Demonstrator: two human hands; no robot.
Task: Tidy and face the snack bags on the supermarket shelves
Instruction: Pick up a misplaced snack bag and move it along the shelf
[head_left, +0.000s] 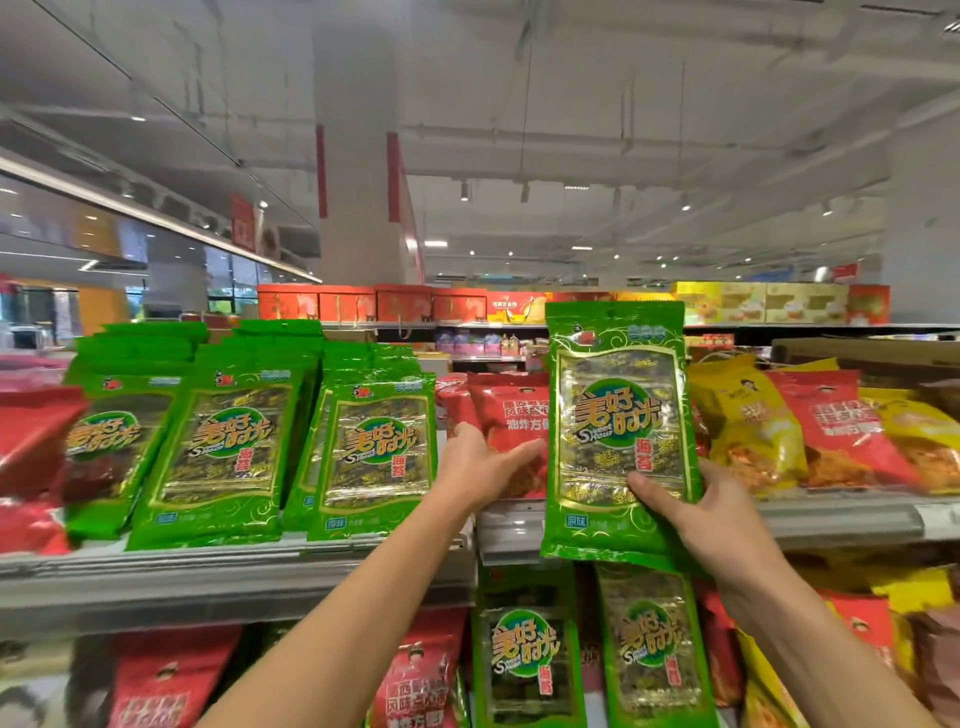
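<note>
A green seaweed bag (618, 431) is held upright and label-forward by the right hand (706, 514), whose thumb is pressed on the lower front while the fingers are hidden behind the pack; it is raised in front of the upper shelf (841, 519), over the red snack bags (506, 415), and has not yet been set down. The left hand (478, 467) is laid with fingers nearly straight against those red bags, touching them just beside the held pack, with nothing clasped in it. To the left on the same shelf, three stacks of matching green bags (374, 447) are already stood in rows with labels forward, though they lean back and sideways somewhat, so that section is judged mostly faced. The held pack appears to belong with that green group rather than among the red ones, so its placement is taken to be the step in hand. To the right, the yellow and red bags (810, 431) lie slumped and overlapping, and facing seems still owed there. On the lower shelf, two further green bags (587, 660) sit among red packs, apparently awaiting sorting.
</note>
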